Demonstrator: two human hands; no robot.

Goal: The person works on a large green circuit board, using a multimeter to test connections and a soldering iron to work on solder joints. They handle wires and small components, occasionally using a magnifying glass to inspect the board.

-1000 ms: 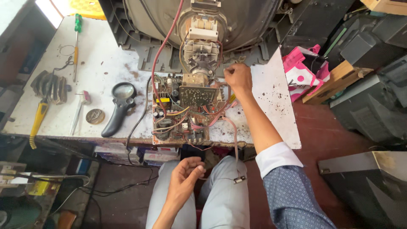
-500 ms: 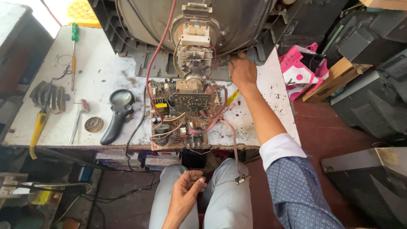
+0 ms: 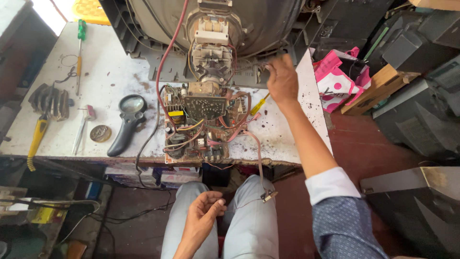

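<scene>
Up at 12 o'clock stands the dark picture tube [image 3: 268, 24] of an opened television set, its neck pointing down toward the circuit board [image 3: 201, 124] that lies near the front edge of the white, stained workbench [image 3: 110, 72]. At 1 o'clock of the board the right hand [image 3: 282, 79] reaches to the base of the tube, fingers curled shut around a thin dark wire or probe; what exactly it pinches I cannot tell. Just below that hand, at 5 o'clock of it, lies a yellow-handled screwdriver [image 3: 260, 104], apart from the fingers. Down at 6 o'clock the left hand [image 3: 203, 216] hovers over the lap, palm up, fingers loosely curled and half open, holding nothing clearly visible. A pinkish lead with a small clip [image 3: 268, 195] dangles from the board just at 2 o'clock of it. At 9 o'clock of the board rests a black magnifying glass [image 3: 127, 122], with a round brown disc [image 3: 100, 133] just beyond
</scene>
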